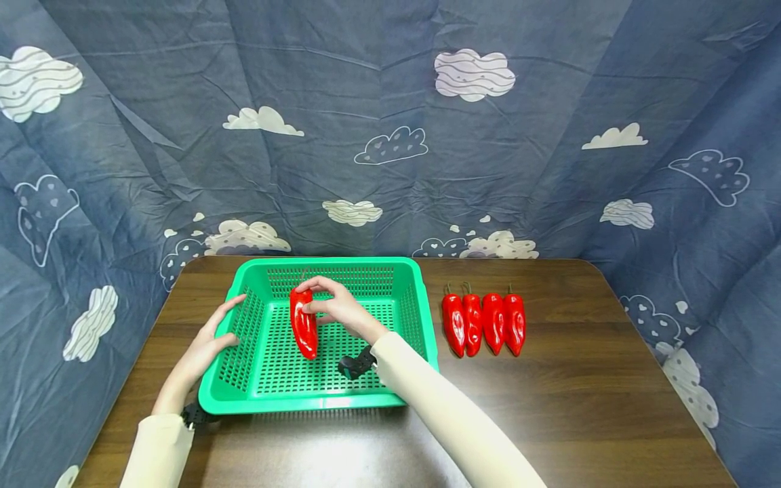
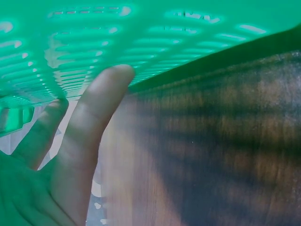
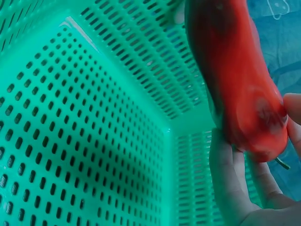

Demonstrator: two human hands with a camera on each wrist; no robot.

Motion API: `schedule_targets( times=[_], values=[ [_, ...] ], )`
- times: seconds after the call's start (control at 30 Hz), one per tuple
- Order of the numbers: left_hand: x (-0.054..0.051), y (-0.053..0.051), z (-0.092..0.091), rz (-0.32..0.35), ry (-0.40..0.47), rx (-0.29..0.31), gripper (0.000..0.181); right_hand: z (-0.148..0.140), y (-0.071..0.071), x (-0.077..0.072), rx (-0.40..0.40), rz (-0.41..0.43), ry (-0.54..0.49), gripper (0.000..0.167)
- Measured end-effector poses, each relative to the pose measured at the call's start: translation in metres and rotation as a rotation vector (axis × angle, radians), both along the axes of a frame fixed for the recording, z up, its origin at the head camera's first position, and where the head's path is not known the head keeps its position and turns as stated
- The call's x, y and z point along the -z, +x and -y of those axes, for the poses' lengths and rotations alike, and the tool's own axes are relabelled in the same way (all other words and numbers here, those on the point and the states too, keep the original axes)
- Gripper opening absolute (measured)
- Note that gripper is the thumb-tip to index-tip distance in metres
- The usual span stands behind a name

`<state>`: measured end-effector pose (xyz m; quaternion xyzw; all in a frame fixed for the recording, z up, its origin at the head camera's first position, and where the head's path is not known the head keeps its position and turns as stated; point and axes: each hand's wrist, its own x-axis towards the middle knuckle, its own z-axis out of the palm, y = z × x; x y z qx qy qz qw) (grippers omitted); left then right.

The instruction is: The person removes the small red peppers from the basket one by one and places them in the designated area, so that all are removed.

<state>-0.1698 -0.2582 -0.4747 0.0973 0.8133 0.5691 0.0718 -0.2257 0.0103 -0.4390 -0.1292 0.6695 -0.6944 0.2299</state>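
Note:
A glossy red chili pepper [image 1: 306,333], long and tapering, is pinched near its stem end by my right hand [image 1: 344,312]. It hangs tip toward me above the perforated floor of the green plastic basket [image 1: 287,407]. The right wrist view shows the thumb and fingers around the upper end of the pepper [image 3: 235,70], with a bit of green stem beyond. At the basket's left side my left hand [image 1: 198,354] grips the rim, thumb and a finger over the edge. Other fingers [image 2: 87,132] lie against the outer slotted wall in the left wrist view.
Several more red peppers [image 1: 493,322] lie side by side on the brown wooden table [image 1: 579,379], right of the basket, stems away from me. A blue cloud-printed curtain [image 1: 390,203] hangs behind the table and along both sides.

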Motion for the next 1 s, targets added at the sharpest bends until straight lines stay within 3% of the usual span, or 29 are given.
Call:
schedule_targets(
  times=[0.23,1.0],
  values=[
    [0.000,-0.001,0.000,-0.011,-0.021,-0.002,0.081,-0.010,0.000,-0.008,0.030,-0.030,-0.009,0.037],
    [-0.001,0.000,-0.001,0.012,-0.015,-0.011,0.082,-0.063,-0.006,-0.009,0.098,-0.104,0.056,0.035]
  ],
)
